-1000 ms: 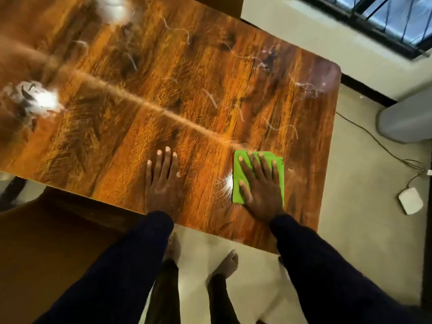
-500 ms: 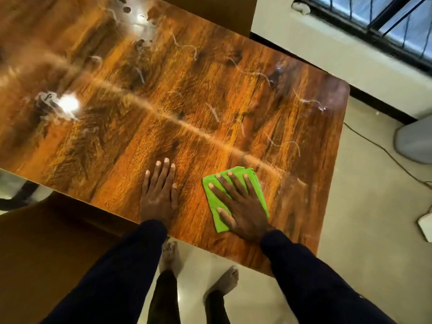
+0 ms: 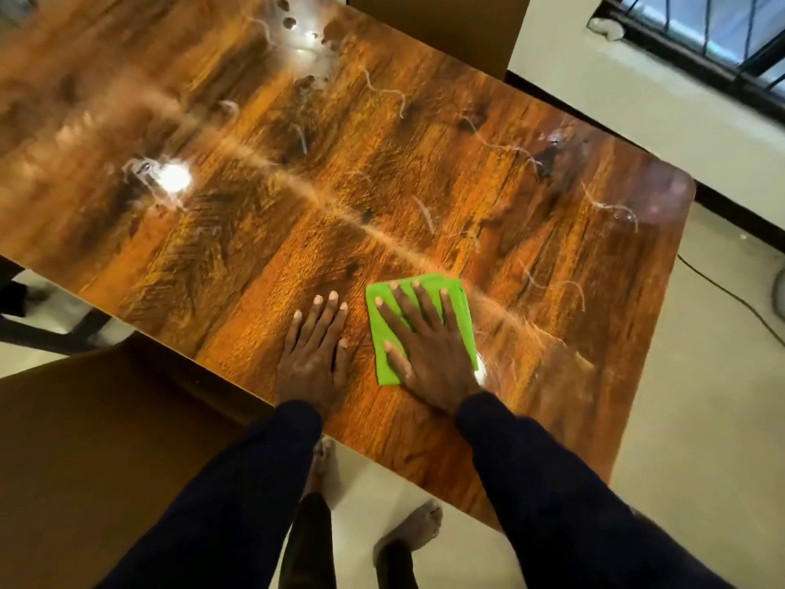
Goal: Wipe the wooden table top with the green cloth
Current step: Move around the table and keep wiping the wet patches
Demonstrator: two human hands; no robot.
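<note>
The glossy wooden table top (image 3: 263, 231) fills the upper view, streaked with thin white wet squiggles and droplets. Near its front edge lies the folded green cloth (image 3: 378, 329). My right hand (image 3: 429, 350) presses flat on the cloth, fingers spread, covering most of it. My left hand (image 3: 314, 354) rests flat on the bare wood just left of the cloth, fingers apart, holding nothing. Both arms wear dark sleeves.
A brown chair or box surface (image 3: 85, 452) sits below the table's front left edge. Another brown panel (image 3: 446, 23) stands behind the table. Pale floor (image 3: 701, 418) lies to the right, crossed by a cable (image 3: 730, 295). A barred window (image 3: 701, 40) is at top right. My bare feet (image 3: 408, 533) are below.
My right hand has slid the green cloth from the right towards my left hand, then slightly forward. The left hand has stayed flat on the wood.
</note>
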